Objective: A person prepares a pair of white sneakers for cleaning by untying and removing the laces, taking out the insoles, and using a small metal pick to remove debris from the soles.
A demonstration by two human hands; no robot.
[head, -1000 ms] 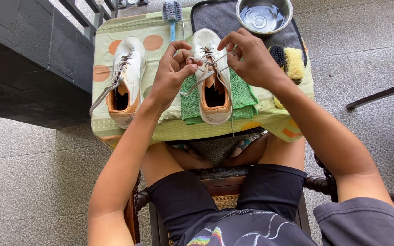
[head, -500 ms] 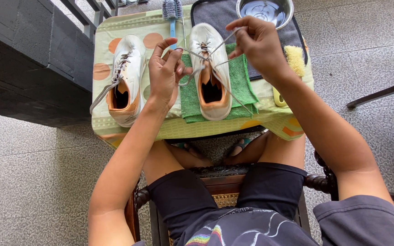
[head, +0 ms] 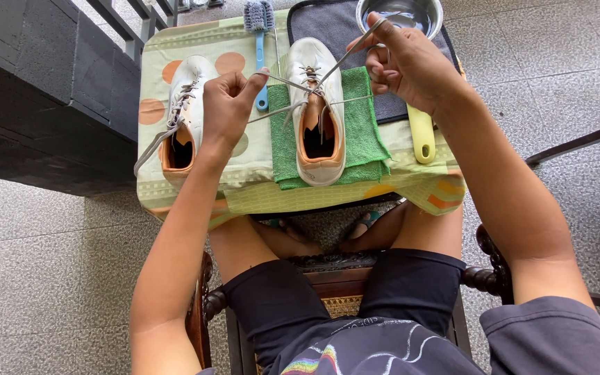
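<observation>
Centrally, a white sneaker [head: 319, 118] stands on a green cloth [head: 362, 132] atop the small covered table [head: 411, 184]. Left hand [head: 227, 104] pinches one end of its grey shoelace [head: 287, 83], drawn taut; right hand [head: 411, 66] grips the other end, raised over a metal bowl [head: 401, 12]. Second sneaker [head: 182, 114] sits beside the left hand. Blue brush [head: 260, 35] and yellow-handled brush [head: 421, 132] flank the cloth.

left hand [head: 225, 104]: fist closed, pinch grip, forearm extended | right hand [head: 411, 66]: raised, fingers pinched, wrist bent
</observation>
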